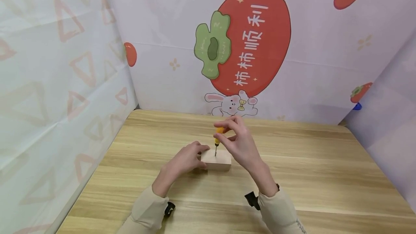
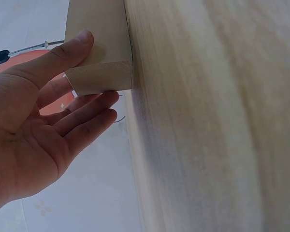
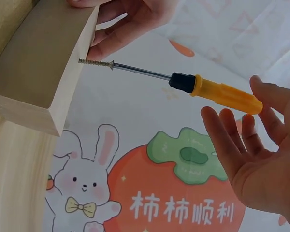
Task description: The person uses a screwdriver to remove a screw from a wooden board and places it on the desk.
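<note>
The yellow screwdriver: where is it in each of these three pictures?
Head: screwdriver just below centre, nearly upright, in the right hand.
Left wrist: upper left, partly cut off by the edge, shaft visible.
Right wrist: right of centre, slanting down from screw to handle.
Shared landmark: the wooden block, in all three.

Beige sleeves [image 1: 147,207], black wrist mounts [image 1: 252,200], dark lettering [image 1: 300,226] on right sleeve

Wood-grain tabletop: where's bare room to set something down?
Free tabletop: right, between the right hand and the tabletop's right edge; left, between the left hand and white triangle-patterned sheet. Crowded: the centre, around the pale rectangular wooden block, metal screw and yellow-handled screwdriver.
</note>
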The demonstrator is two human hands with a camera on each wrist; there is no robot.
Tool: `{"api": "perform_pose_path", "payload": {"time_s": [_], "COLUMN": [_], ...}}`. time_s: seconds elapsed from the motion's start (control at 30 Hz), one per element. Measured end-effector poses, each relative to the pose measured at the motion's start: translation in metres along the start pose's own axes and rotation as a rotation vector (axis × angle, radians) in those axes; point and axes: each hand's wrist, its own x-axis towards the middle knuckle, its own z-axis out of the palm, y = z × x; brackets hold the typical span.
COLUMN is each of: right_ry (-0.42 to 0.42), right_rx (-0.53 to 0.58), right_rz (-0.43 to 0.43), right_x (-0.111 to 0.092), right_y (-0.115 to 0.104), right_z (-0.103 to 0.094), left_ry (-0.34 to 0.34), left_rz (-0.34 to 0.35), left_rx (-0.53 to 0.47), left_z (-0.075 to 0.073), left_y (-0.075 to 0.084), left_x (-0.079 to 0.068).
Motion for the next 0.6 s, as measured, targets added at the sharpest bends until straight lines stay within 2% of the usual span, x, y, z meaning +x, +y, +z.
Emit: {"api": "perform_pose_path", "payload": {"time_s": [0.17,0.4,0.6], "right_ry": [0.042,0.013,-0.005], "right_rx": [-0.04,-0.06,-0.046], "right_rz": [-0.015,-0.051,-0.029], "right_x": [0.0002,0.001,-0.0002], "right_y": [0.0012,0.0003,0.0011], "right_z": [0.0014,0.0012,0.0018], "left_ry": [0.007,0.025,0.023], "left_rz": [0.016,0.046,0.046], "left_rx": [0.008,0.024,0.02], "left_z": [0.0001,0.0,0.0001], "left_y": [0.0012,0.0004,0.0009], "left_x": [0.0,0.0006,0.0005]}}
